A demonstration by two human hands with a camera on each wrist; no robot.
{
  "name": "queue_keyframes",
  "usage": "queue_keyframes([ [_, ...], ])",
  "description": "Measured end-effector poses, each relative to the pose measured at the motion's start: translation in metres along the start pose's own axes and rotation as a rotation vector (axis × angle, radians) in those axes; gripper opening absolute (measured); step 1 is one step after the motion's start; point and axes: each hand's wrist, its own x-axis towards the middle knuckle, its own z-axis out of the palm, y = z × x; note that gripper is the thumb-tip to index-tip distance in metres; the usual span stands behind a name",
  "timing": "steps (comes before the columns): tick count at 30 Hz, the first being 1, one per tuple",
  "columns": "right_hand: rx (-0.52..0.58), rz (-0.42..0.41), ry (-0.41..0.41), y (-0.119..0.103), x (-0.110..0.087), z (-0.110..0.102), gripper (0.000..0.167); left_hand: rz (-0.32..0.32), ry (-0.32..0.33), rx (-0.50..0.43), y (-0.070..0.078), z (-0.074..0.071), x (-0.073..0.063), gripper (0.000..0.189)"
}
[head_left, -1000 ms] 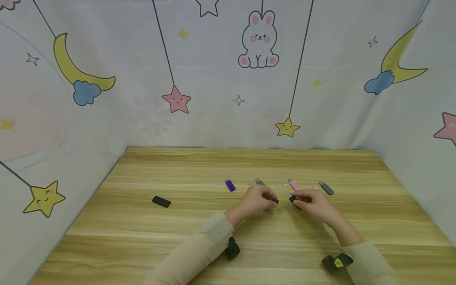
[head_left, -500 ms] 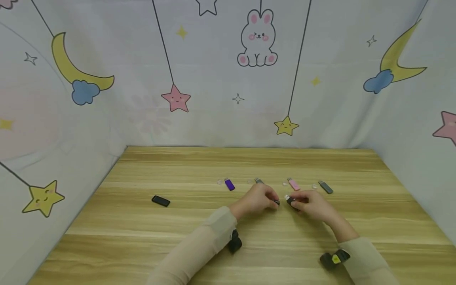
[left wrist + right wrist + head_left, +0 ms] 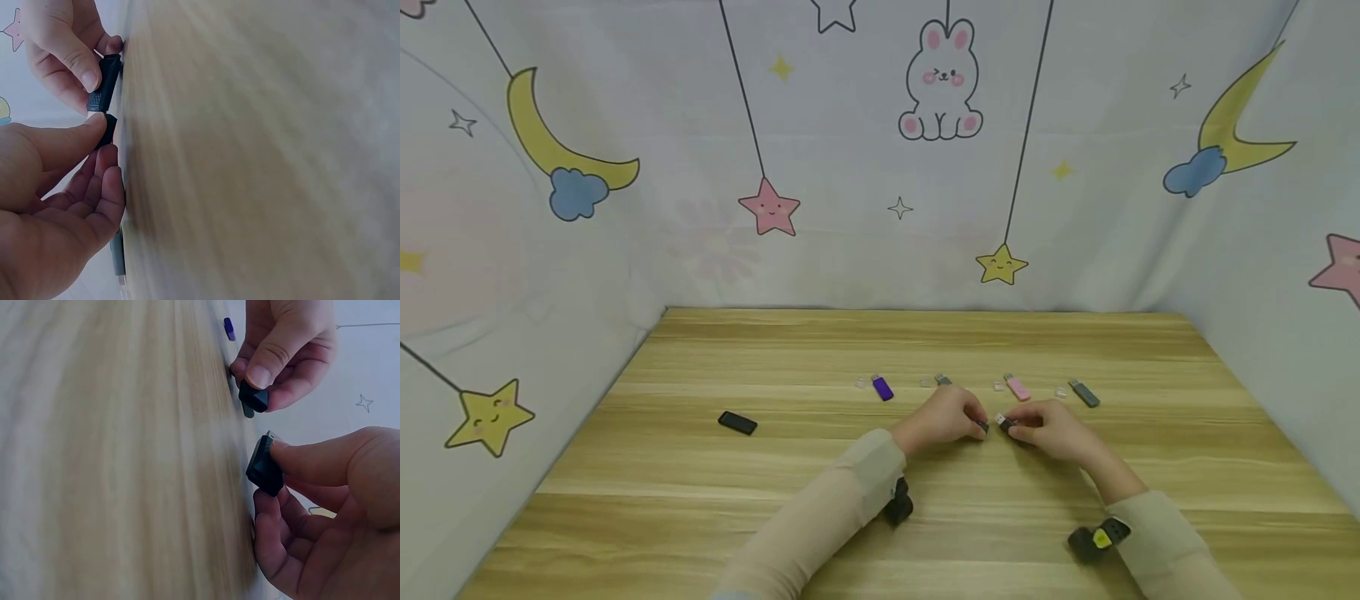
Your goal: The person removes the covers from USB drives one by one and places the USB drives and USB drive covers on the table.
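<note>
Near the middle of the table, my left hand (image 3: 946, 414) pinches a small black cap (image 3: 253, 396) between thumb and fingers. Facing it, my right hand (image 3: 1054, 428) grips a black USB flash drive (image 3: 264, 467), its metal plug bare and pointing at the cap. A narrow gap parts plug and cap in the head view; in the left wrist view they overlap, so contact is unclear. Behind my left hand lies a grey USB flash drive (image 3: 943, 380), partly hidden. A pink USB flash drive (image 3: 1017, 387) lies just beyond my right hand.
A purple USB flash drive (image 3: 882, 387) and another grey flash drive (image 3: 1084, 393) complete the back row, with clear caps (image 3: 1061, 392) beside the drives. Further left lies a black flat stick (image 3: 737, 422). Printed cloth (image 3: 850, 250) walls off the table's back and sides.
My right hand has moved left with the black flash drive, and my left hand has shifted slightly right with the cap. The space between plug and cap has narrowed.
</note>
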Motion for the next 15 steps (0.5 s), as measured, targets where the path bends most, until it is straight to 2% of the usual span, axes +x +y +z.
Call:
queue_keyframes([
  [15,-0.025,0.004,0.008,0.0000,0.0022,0.0029,0.025,-0.017,-0.017,0.067,-0.0015,0.0015,0.0063,0.008],
])
